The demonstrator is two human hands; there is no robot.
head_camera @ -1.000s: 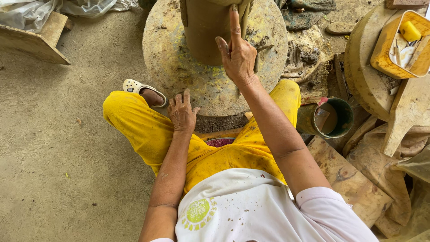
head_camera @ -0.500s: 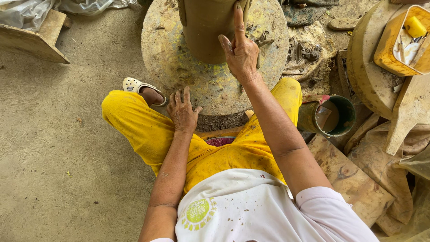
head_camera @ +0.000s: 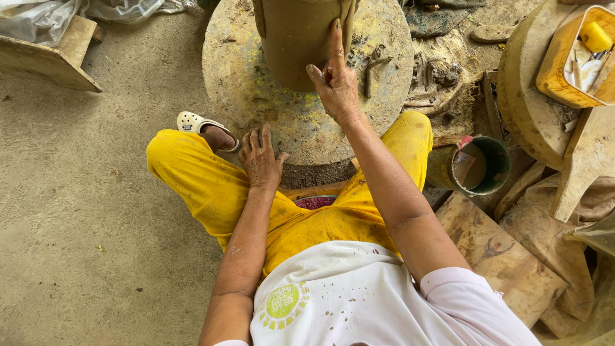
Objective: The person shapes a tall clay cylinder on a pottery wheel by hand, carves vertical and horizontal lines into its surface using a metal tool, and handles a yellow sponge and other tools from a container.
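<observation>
The tall brown cylindrical pot of wet clay (head_camera: 301, 38) stands upright at the middle of a round, clay-spattered stone turntable (head_camera: 256, 109), its top cut off by the upper edge of the view. The turntable sits on the sandy ground just ahead of the seated person's knees, which are in yellow trousers.

The right hand (head_camera: 334, 83) is the nearer one to the pot: its forefinger points straight up along the wall, parallel to the pot's upright long axis and touching its near right side, while the other fingers curl loosely. It grips nothing. The left hand (head_camera: 261, 160) lies flat and spread, palm down, on the near rim of the turntable, well below and left of the pot, holding nothing.

To the right, a round green bucket (head_camera: 477, 168) holds muddy brown water, with what looks like a scrap of cloth over its rim. Farther right, a yellow rectangular tray (head_camera: 557, 70) contains a yellow sponge (head_camera: 596, 35) and some pale, thin tools. A few small rolled pieces of clay (head_camera: 375, 67) lie on the turntable just beside the pot.
</observation>
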